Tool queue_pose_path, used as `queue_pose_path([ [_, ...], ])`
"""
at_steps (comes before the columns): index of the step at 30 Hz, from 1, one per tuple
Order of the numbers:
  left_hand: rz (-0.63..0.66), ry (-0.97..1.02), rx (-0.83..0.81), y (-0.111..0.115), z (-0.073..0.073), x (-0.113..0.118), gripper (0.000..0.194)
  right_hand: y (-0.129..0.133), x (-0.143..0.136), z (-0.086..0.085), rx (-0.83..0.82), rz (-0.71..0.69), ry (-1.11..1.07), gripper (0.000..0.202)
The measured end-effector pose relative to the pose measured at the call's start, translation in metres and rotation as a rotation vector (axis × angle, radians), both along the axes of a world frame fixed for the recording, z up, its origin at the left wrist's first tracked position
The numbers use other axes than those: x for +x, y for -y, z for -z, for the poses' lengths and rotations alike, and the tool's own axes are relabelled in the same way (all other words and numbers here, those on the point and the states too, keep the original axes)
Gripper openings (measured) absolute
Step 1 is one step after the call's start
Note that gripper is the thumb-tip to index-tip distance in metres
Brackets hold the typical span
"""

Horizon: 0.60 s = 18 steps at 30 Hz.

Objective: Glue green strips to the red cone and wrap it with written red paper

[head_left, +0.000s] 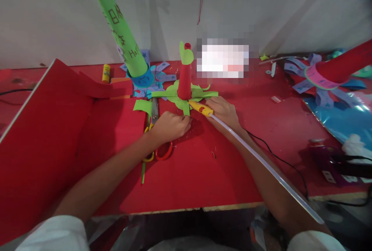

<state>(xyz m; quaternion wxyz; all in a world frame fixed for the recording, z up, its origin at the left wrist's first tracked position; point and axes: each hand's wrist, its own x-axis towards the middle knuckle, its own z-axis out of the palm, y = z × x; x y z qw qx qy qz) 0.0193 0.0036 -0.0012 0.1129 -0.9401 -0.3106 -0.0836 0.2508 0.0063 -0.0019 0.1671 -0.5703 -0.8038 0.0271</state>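
My right hand (226,113) is closed around a yellow hot glue gun (202,108), with a long translucent glue stick (267,166) sticking out of its back. The gun's nozzle points at the foot of a red paper cone (184,80), which stands upright on a green scalloped paper base (172,89). Just below the nozzle, my left hand (171,127) pinches the end of a green paper strip (186,112) on that base. Beside my left wrist lie scissors (164,152) with red and yellow handles, partly covered by the hand.
A tall green paper tube (122,30) in a blue ring stands at back left, near a yellow glue stick tube (106,73). A red board (43,134) leans at left. At right are a red tube (345,63) with a pink ring and a black cord (276,156).
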Motion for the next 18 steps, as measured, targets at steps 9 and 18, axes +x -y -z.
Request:
queue_pose_path([
  [9, -0.006, 0.033, -0.035, 0.0, 0.002, 0.0, 0.036, -0.003, -0.004, -0.003, -0.076, -0.008, 0.063, 0.017],
  [18, 0.019, 0.039, 0.026, 0.0, 0.001, -0.001, 0.033, 0.0, -0.015, -0.001, 0.002, -0.047, 0.038, 0.017],
])
